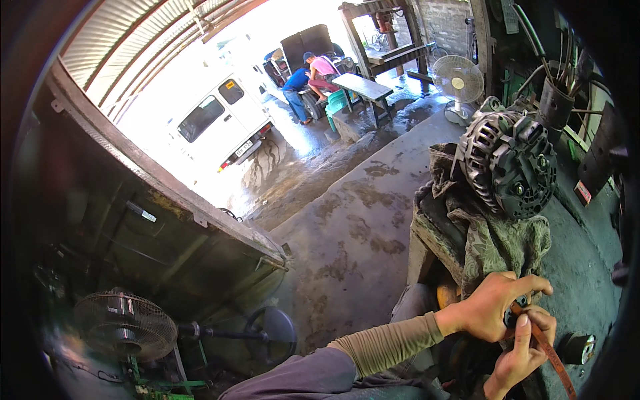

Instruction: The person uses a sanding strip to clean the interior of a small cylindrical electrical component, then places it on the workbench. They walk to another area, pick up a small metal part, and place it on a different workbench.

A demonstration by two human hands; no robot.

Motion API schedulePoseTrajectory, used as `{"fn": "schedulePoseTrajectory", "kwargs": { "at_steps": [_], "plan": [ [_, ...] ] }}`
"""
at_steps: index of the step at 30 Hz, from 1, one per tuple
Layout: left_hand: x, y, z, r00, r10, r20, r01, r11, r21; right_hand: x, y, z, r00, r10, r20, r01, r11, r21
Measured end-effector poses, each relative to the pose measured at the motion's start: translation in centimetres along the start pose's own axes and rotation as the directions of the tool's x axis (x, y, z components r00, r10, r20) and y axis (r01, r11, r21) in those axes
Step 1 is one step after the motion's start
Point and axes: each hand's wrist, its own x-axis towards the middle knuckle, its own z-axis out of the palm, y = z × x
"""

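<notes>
My left hand (490, 308), below an olive sleeve, is closed around a small dark part (512, 313) with a bit of bare metal. Its thumb and index finger reach over the top. Close beneath it, my right hand (523, 357) pinches a narrow reddish-brown strip (557, 367) against that part; the strip's free end hangs down to the right. The fingers hide most of the part. Beyond the hands, an alternator (510, 163) with a finned metal housing and black rear face rests on a patterned greenish cloth (503, 243) at the bench edge.
A short metal cylinder (578, 348) lies on the dark bench (587, 287) beside my right hand. A can of tools (555, 100) and a white fan (458, 83) stand farther back. Left is another fan (125, 327). Two people work at a vehicle in the distance, past a bench (363, 87).
</notes>
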Motion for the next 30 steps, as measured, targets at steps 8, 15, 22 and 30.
{"fn": "schedulePoseTrajectory", "kwargs": {
  "at_steps": [8,15,22,30],
  "plan": [
    [0.3,0.1,-0.4,0.998,0.064,-0.018,-0.064,0.998,-0.023,0.1,-1.4,1.0,0.998,0.043,-0.047,-0.043,0.999,0.005],
    [0.1,0.4,-0.3,0.995,-0.097,0.005,0.095,0.960,-0.262,0.7,-1.3,0.7,0.998,-0.062,0.017,0.062,0.998,-0.003],
    [0.1,0.4,0.2,0.998,-0.062,-0.012,0.059,0.983,-0.172,0.8,-1.1,0.3,0.995,-0.083,0.055,0.079,0.994,0.075],
    [-0.3,-0.3,0.5,0.999,-0.033,-0.034,0.026,0.984,-0.179,0.4,-0.7,0.4,0.999,-0.054,0.007,0.052,0.990,0.127]
  ]
}}
